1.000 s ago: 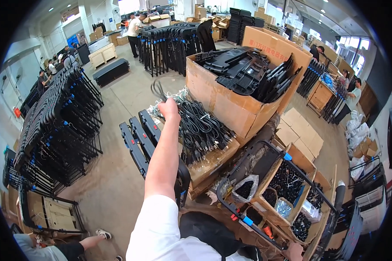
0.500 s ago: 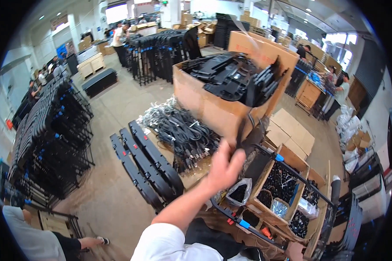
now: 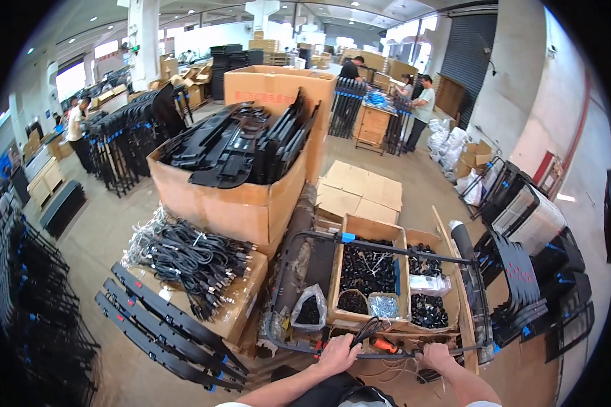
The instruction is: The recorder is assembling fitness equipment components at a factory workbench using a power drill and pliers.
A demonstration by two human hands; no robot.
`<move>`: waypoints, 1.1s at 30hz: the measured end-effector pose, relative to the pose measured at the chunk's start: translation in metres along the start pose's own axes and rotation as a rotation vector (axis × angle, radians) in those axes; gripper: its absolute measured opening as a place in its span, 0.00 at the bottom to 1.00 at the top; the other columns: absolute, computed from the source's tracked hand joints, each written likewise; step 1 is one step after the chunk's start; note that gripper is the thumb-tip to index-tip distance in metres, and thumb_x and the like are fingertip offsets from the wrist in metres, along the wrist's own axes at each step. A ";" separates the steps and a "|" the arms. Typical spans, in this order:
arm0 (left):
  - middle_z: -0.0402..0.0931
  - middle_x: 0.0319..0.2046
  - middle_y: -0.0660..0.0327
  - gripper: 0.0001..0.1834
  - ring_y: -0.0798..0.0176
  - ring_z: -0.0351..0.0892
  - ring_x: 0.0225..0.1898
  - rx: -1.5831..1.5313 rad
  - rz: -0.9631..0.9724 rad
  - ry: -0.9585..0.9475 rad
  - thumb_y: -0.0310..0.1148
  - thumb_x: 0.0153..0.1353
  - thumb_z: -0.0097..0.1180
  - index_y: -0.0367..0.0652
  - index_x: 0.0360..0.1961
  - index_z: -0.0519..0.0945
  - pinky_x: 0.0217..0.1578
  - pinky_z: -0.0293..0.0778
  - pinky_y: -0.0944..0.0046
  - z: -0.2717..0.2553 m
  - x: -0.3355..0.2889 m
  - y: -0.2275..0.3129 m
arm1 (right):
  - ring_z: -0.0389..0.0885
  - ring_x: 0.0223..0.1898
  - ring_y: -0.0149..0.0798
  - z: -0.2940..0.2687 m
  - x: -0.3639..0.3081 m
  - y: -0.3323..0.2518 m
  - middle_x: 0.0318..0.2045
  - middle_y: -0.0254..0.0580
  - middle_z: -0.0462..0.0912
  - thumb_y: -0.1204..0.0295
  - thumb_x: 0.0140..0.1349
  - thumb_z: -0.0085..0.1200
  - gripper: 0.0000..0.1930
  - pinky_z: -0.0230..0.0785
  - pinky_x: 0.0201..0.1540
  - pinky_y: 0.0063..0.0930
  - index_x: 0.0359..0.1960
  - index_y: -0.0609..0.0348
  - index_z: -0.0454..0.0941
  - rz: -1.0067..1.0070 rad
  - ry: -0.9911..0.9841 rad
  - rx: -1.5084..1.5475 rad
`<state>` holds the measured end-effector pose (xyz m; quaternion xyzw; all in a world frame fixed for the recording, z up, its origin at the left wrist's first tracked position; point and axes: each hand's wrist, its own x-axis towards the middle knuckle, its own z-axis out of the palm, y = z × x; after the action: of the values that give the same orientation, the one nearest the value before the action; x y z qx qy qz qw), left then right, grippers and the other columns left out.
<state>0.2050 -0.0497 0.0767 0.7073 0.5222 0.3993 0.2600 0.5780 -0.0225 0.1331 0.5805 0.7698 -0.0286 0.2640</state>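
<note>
A bundled black cable [image 3: 368,330] sticks up from my left hand [image 3: 339,354], whose fingers are closed around it beside the near bar of a black tubular frame [image 3: 305,235]. My right hand [image 3: 436,357] is closed on that same near bar, farther right. The frame has a blue clip [image 3: 348,237] on its far bar and lies across a wooden parts tray [image 3: 404,271] filled with small black parts. Between my hands, just beyond the bar, is an orange-handled tool [image 3: 385,345]. A clear bag [image 3: 310,308] of small dark parts sits inside the frame's left end.
A large carton [image 3: 210,203] of black plastic parts stands ahead left. Before it, a heap of black cables [image 3: 197,254] rests on a box, with long black panels [image 3: 163,332] alongside. Racked frames line the left; more panels [image 3: 516,271] stand right. Other people work farther back.
My left hand has come back from beside the carton to the near bar, holding a cable bundle. The view has swung right. My right hand stays on the frame.
</note>
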 end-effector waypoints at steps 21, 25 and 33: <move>0.84 0.28 0.45 0.18 0.40 0.87 0.28 0.186 -0.060 -0.245 0.46 0.71 0.56 0.40 0.40 0.71 0.27 0.81 0.41 0.001 0.000 0.005 | 0.92 0.43 0.50 0.020 0.004 0.002 0.40 0.50 0.91 0.49 0.58 0.60 0.24 0.84 0.44 0.46 0.44 0.57 0.89 0.110 -0.021 -0.040; 0.84 0.29 0.44 0.19 0.40 0.87 0.29 0.185 -0.051 -0.226 0.47 0.71 0.56 0.40 0.41 0.71 0.28 0.82 0.42 -0.003 0.002 0.002 | 0.92 0.45 0.48 0.003 -0.019 -0.006 0.41 0.47 0.91 0.53 0.65 0.59 0.20 0.83 0.44 0.47 0.47 0.56 0.84 0.009 -0.212 -0.150; 0.85 0.29 0.45 0.18 0.41 0.88 0.31 0.183 -0.015 -0.232 0.46 0.72 0.56 0.40 0.41 0.71 0.31 0.82 0.42 -0.004 -0.008 0.001 | 0.92 0.33 0.48 0.018 -0.024 -0.006 0.32 0.44 0.90 0.57 0.63 0.59 0.14 0.83 0.34 0.45 0.37 0.55 0.82 0.003 -0.140 -0.144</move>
<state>0.2007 -0.0579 0.0771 0.7656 0.5281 0.2636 0.2560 0.5839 -0.0516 0.1268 0.5578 0.7486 -0.0133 0.3581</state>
